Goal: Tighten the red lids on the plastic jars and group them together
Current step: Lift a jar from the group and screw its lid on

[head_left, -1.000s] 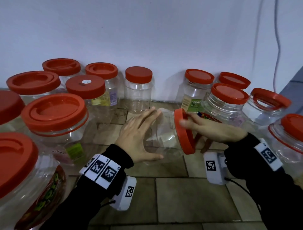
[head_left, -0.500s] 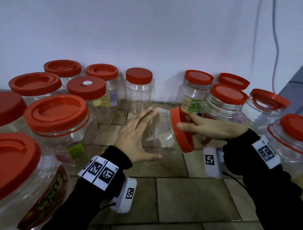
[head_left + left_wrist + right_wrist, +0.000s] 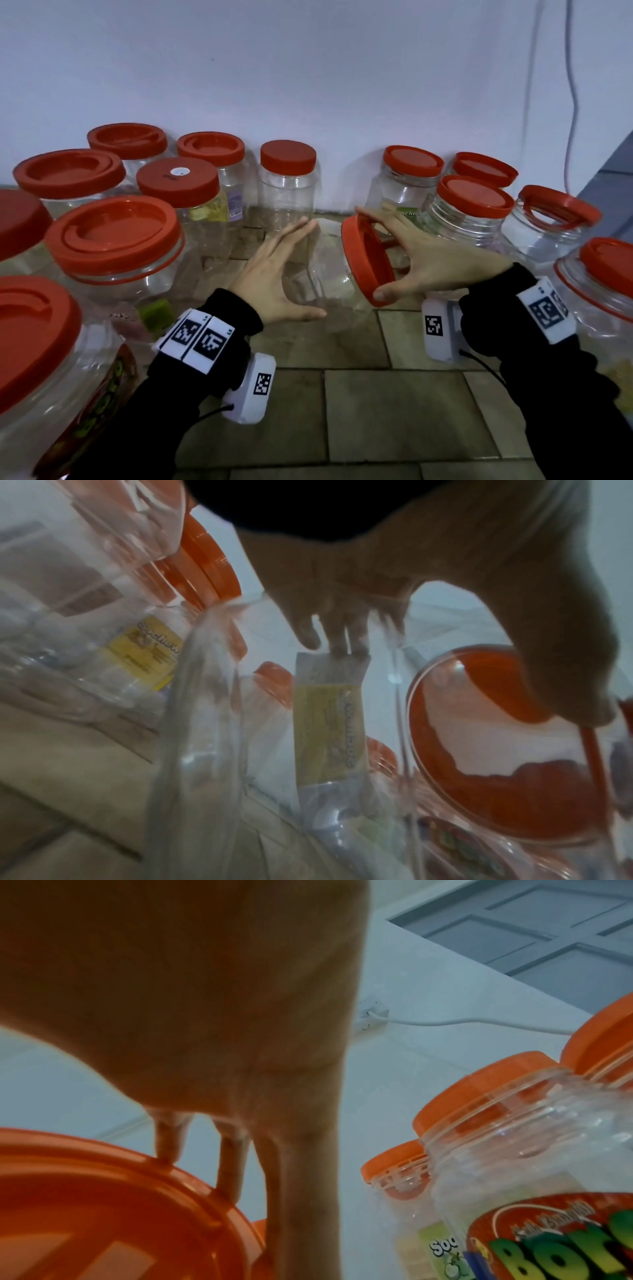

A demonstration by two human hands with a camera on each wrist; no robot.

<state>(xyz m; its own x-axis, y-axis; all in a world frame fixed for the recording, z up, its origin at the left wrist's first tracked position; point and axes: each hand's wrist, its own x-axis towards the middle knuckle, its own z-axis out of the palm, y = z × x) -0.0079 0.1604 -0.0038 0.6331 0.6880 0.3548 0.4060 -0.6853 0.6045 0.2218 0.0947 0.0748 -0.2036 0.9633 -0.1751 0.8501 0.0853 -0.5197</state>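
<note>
While the clear jar [image 3: 325,284] is tipped sideways near the back edge of the tiled floor [image 3: 376,411], left hand [image 3: 274,277] clasps its body, fingers close together, thumb splayed; right hand [image 3: 435,260] grips the red lid [image 3: 368,260] at the rim, fingers spread.

Jar [image 3: 329,281] clear glossy plastic; lid [image 3: 368,260] smooth red plastic; floor [image 3: 394,411] matt tile.

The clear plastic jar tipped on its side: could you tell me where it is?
Head view, centre: the clear plastic jar lies between the left hand on its body and right hand gripping its red lid.
</note>
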